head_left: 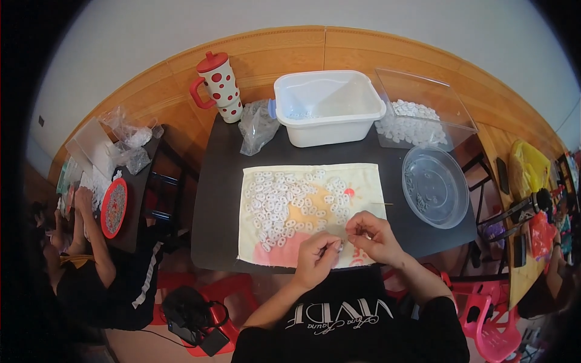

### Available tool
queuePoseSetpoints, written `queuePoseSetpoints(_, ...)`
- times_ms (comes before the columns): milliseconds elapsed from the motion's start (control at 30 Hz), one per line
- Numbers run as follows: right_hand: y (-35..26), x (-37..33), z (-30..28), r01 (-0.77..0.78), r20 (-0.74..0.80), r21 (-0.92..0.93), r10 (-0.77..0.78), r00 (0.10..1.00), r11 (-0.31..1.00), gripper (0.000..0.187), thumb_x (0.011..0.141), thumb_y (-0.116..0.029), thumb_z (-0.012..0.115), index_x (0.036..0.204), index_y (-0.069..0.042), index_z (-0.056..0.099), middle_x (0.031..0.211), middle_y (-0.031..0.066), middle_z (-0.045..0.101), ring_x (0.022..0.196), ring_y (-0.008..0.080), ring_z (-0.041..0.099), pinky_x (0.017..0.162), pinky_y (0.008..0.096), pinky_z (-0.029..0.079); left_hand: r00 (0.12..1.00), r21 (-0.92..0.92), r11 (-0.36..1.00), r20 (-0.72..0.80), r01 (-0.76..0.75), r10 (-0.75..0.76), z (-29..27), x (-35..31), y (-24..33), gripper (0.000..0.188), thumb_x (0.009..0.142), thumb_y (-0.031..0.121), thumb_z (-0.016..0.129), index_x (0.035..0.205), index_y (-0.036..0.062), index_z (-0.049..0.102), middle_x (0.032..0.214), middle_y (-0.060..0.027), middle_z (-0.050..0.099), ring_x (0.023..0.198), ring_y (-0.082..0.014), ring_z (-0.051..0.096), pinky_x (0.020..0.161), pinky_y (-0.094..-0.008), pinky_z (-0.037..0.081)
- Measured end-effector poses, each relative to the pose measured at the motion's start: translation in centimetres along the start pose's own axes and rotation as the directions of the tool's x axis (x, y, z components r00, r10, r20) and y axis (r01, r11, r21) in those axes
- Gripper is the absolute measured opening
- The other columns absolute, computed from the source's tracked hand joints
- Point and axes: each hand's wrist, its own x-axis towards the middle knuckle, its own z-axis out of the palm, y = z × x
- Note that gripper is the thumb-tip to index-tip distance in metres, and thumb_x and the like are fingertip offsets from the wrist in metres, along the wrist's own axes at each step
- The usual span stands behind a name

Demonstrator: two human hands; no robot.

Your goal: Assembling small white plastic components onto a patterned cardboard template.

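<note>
Towel (369, 187), cream, printed, under left hand (319, 260) and right hand (373, 238), each in a closed pinch, anything gripped too small to tell; white two-holed pieces (276, 209) scattered beyond the left hand.

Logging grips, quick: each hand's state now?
Left hand: fingers closed, seemingly on a small pale piece.
Right hand: fingers pinched closed; anything held can't be told.

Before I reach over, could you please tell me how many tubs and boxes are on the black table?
3: a white tub at the back, a clear box to its right, and a round clear tub nearer, on the right. Smaller ones could be hidden.
</note>
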Motion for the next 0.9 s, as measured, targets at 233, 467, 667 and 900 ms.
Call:
queuePoseSetpoints(233,-1.8,1.1,0.4,0.615,0.223,-0.451,-0.586,0.779,0.647,0.029,0.08,0.013,0.062,0.106,0.001,0.065,0.099,0.0148,0.068,0.085,0.0274,0.067,0.077,0.0329,0.053,1.0,-0.071,0.997,0.014,-0.01,0.011,-0.2,0.0,-0.6,0.008,0.097,0.001,0.056,0.096,-0.0024,0.064,0.078,-0.0009,0.056,0.065,-0.0055,0.05,0.058,-0.0209,0.039)
queuePoseSetpoints(467,-2.5,0.8,0.4,0.683,0.332,-0.54,-0.621,0.71,0.492,0.035,0.071,0.013,0.067,0.105,0.003,0.065,0.102,0.0165,0.069,0.086,0.0297,0.069,0.073,0.0358,0.055,0.996,-0.247,0.965,0.035,0.092,-0.086,-0.7,-0.2,-1.6,0.009,0.099,0.007,0.059,0.098,-0.0005,0.065,0.079,0.0016,0.058,0.064,-0.0035,0.049,0.057,-0.0188,0.039)
queuePoseSetpoints(667,-0.8,0.6,0.9,0.682,0.248,-0.554,-0.687,0.683,0.478,0.034,0.068,0.012,0.07,0.101,0.004,0.064,0.1,0.0173,0.069,0.078,0.0305,0.067,0.066,0.0358,0.054,0.993,-0.284,0.952,0.047,0.118,-0.109,-0.6,0.0,-1.4,0.01,0.099,0.006,0.058,0.097,-0.0012,0.065,0.078,0.0016,0.057,0.064,-0.0034,0.048,0.057,-0.0191,0.039)
queuePoseSetpoints(900,-0.4,0.7,1.8,0.652,0.189,-0.643,-0.742,0.643,0.402,0.033,0.068,0.014,0.066,0.099,0.003,0.061,0.09,0.0169,0.065,0.068,0.03,0.061,0.059,0.0373,0.049,1.0,-0.124,0.992,-0.01,-0.002,0.001,0.0,-0.2,-0.3,0.008,0.096,-0.001,0.058,0.095,-0.0027,0.066,0.076,0.0009,0.055,0.064,-0.0042,0.048,0.055,-0.0208,0.036)
